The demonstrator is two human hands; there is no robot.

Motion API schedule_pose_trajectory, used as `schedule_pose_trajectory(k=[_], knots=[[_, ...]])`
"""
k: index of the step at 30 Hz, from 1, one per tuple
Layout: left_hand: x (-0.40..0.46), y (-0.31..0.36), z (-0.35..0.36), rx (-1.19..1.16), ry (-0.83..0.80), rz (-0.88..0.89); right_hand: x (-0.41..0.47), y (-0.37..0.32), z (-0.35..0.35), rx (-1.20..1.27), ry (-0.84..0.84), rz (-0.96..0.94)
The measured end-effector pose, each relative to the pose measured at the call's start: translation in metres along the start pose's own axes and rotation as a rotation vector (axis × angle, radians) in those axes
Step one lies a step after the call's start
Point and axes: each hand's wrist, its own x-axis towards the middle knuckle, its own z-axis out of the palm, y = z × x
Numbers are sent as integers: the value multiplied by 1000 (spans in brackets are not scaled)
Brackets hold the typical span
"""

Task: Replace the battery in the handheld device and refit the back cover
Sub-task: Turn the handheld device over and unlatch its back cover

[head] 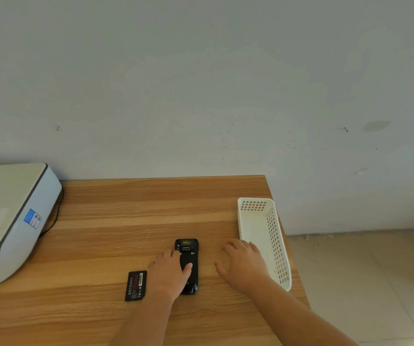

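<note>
So here's where I'm at. The device (187, 265) is lying face down on the tabletop (126, 208), long axis running near to far, scanner window at the far end. Back cover looks like it's on, though I can't tell if it's fully clipped. My guess is that's why the left hand (169, 272) is on it: palm draped over the left edge, thumb pressed flat on the middle of the back, index tip up near the far end. Reads like pinning or pressing the cover down, not lifting anything. The fingers (176, 253) are spread loose across the device, not curled round it.

The right hand (242, 263) is flat on the wood just right of the device, not touching it, fingers relaxed and open, holding nothing. Probably just bracing, or waiting its turn.

There's 1 battery (136, 285) lying label up to the left of the device, close to the left wrist but apart from it. No idea from here if it's the old one or the new one. If it's the old one, we're nearly done; if not, the cover has to come off.

White basket (273, 236) sits at the right edge, looks empty, likely for parts. Printer (14, 216) is far left, out of the way.
</note>
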Motion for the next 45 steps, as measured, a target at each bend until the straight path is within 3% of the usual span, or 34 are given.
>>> schedule_pose_trajectory(k=[6, 15, 25, 45], knots=[[-3, -23, -35, 93, -34, 23, 2, -16, -8, -31, -6, -10], [-22, -53, -59, 43, -105, 54, -2, -51, 0, 18, -47, -14], [-25, -76, -41, 37, -183, 89, 4, -63, 40, 55, -128, 71], [21, -56, -15, -17, -195, 167, 37, -45, 63, 127, -110, 142]])
